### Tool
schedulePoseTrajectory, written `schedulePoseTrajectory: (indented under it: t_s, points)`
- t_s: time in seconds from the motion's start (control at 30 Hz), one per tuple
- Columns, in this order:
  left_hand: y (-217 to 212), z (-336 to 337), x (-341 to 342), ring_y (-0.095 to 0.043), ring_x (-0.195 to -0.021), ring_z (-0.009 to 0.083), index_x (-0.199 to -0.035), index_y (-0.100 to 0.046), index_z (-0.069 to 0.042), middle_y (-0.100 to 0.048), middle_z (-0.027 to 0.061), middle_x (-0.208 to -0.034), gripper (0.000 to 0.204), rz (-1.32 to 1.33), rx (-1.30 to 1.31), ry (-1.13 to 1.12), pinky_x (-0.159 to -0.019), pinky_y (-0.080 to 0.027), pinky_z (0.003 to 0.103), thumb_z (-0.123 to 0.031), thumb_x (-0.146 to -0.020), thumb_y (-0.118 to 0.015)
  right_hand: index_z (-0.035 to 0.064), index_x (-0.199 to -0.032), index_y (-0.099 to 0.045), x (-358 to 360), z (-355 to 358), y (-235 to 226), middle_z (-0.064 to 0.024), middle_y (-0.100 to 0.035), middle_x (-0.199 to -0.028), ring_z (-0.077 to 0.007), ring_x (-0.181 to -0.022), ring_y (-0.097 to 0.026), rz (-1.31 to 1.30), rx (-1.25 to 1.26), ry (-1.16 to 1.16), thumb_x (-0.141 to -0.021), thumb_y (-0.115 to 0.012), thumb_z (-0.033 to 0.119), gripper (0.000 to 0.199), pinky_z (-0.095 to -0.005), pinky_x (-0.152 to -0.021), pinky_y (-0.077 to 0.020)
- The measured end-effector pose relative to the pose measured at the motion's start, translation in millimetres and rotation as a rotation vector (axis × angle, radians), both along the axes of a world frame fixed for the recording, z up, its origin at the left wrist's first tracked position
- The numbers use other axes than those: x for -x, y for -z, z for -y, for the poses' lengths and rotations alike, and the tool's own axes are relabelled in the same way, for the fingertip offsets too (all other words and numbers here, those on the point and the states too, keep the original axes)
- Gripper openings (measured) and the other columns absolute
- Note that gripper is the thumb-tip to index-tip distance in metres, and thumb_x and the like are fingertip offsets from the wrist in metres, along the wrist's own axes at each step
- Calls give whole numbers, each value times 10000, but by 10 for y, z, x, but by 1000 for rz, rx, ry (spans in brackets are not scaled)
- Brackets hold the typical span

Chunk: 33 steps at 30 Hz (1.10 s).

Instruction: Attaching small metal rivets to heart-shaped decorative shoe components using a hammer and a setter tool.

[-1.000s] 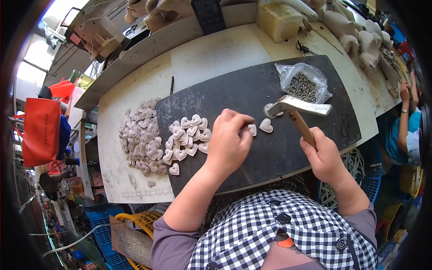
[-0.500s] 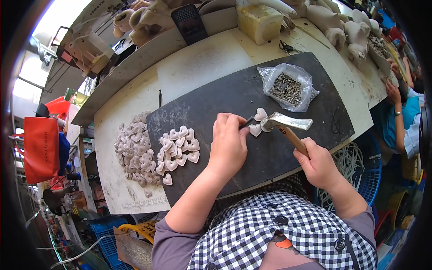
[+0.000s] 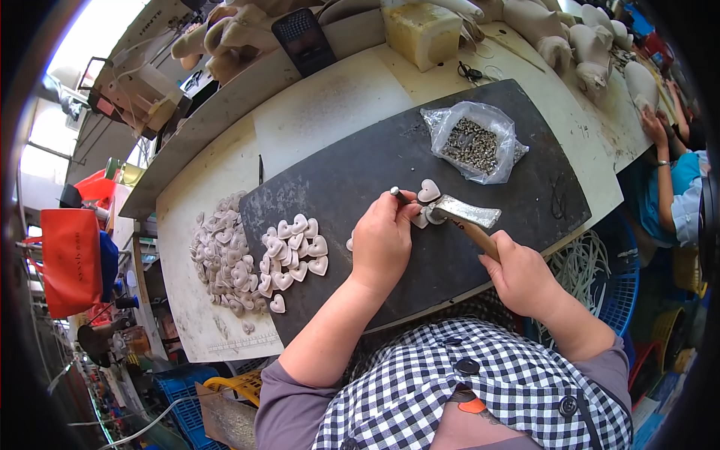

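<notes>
My left hand [image 3: 381, 244] is closed round a short dark metal rod [image 3: 400, 196], probably a punch; its fingertips are beside a pale heart-shaped piece [image 3: 420, 220], partly hidden by the hammer. Another heart piece [image 3: 428, 190] lies just beyond. My right hand [image 3: 519, 276] grips the wooden handle of a hammer [image 3: 472, 213], whose metal head hangs over the nearer heart. Left of my left hand, the edge of one more heart [image 3: 350, 244] shows. A group of hearts [image 3: 294, 247] lies on the dark board [image 3: 322, 180], with a bigger pile [image 3: 225, 255] on the table beside it.
An open plastic bag of small metal studs [image 3: 471, 146] stands on the board's far right. Behind are a yellowish block [image 3: 424, 36], small scissors [image 3: 469, 73] and pale shoe-last-like forms [image 3: 525, 22]. A co-worker's hands [image 3: 656, 124] are at the far right.
The rod in my left hand has swung from slanting toward the hearts to tipping up and away. The hammer head has shifted slightly left. A heart piece now shows left of my left hand.
</notes>
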<state>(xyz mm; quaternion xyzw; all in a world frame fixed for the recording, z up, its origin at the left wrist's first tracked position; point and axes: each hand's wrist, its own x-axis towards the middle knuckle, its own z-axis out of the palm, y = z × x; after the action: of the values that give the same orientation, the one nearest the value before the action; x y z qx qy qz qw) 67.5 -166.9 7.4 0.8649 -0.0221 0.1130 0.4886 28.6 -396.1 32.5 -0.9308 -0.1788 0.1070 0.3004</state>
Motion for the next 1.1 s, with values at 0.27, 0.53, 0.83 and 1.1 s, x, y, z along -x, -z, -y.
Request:
schedulePoseTrajectory:
  t_s: [0.27,0.53,0.83,1.1]
  points:
    - [55,-55,-35,-696,-734,184,-951,-634,-17,-702,94,-843,124,143,-213,82,-670,-552,298,53,-890,-553,10,-984,-438,-22,-12,-59,-218,-622,-727,-440,-702,-628,28,36,-28,-952,-574,179,219,-509,-625,-498]
    - [106,-31,-55,-704,-745,168,-955,-622,-18,-722,88,-867,85,-26,28,-39,-660,-557,298,-13,-956,-537,6,-987,-435,-57,12,-32,-239,-628,-750,-449,-720,-632,-59,33,-5,-958,-567,194,232,-519,-638,-498]
    - [72,28,-38,-686,-714,256,-935,-602,-43,-694,99,-798,67,205,-327,44,-637,-534,349,5,-892,-585,-2,-972,-440,-164,0,-248,-233,-637,-754,-439,-718,-641,-45,103,-86,-959,-565,188,228,-505,-641,-512]
    - [74,13,-55,-677,-703,297,-917,-592,-32,-678,113,-778,24,60,-116,-37,-621,-519,358,-30,-899,-607,-9,-972,-449,-331,-25,-404,-238,-650,-768,-434,-759,-658,-106,235,-130,-969,-547,171,205,-494,-677,-531]
